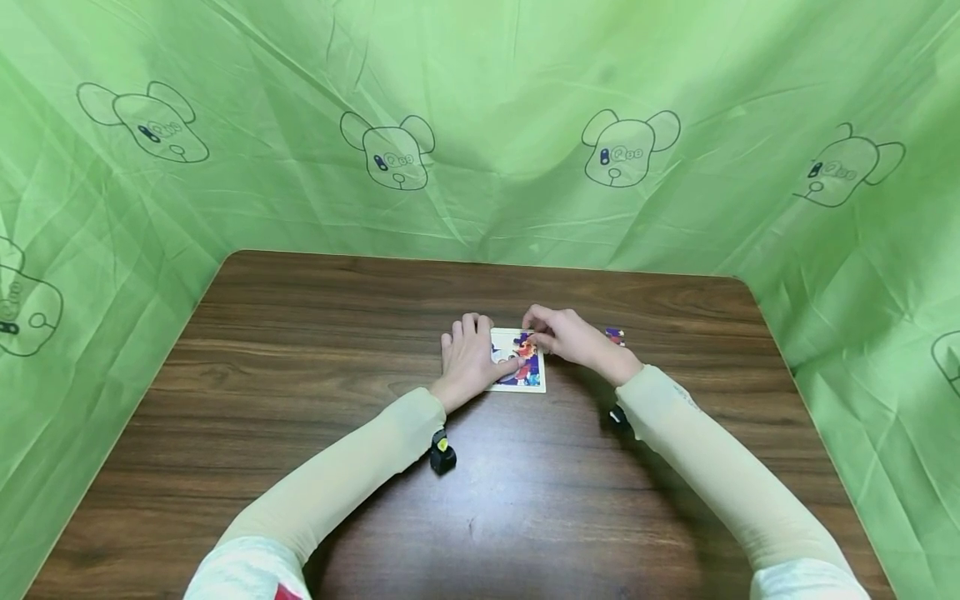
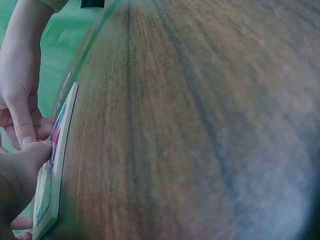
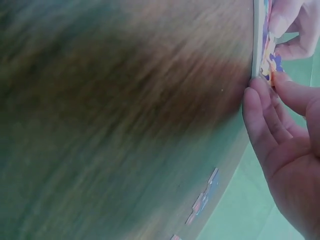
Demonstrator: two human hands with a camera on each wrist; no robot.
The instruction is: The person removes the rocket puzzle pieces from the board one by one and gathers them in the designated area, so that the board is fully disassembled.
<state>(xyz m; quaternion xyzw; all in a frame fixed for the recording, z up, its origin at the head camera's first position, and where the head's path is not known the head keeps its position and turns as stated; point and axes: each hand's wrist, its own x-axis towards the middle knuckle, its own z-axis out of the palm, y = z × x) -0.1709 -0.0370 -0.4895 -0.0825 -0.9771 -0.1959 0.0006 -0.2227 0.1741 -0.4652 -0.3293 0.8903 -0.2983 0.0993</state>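
A small jigsaw puzzle board (image 1: 517,389) with a pale rim and a colourful picture lies on the table between both hands. My left hand (image 1: 471,358) rests at the board's left side, fingers spread and fairly straight, the thumb laid across the picture. At the upper right corner, my right hand (image 1: 573,335) has thumb and fingers bent together, pinching a purple and orange puzzle piece (image 3: 275,61) in the right wrist view. Part of that piece is behind the thumb, so how far it sits in the board cannot be told. The left hand covers the board's left part.
Loose puzzle pieces (image 1: 615,335) lie on the table just right of the right hand; the right wrist view shows several joined-looking pieces (image 3: 202,200). Around the wooden table (image 1: 315,333) hangs a green curtain (image 1: 495,75) with printed bear heads.
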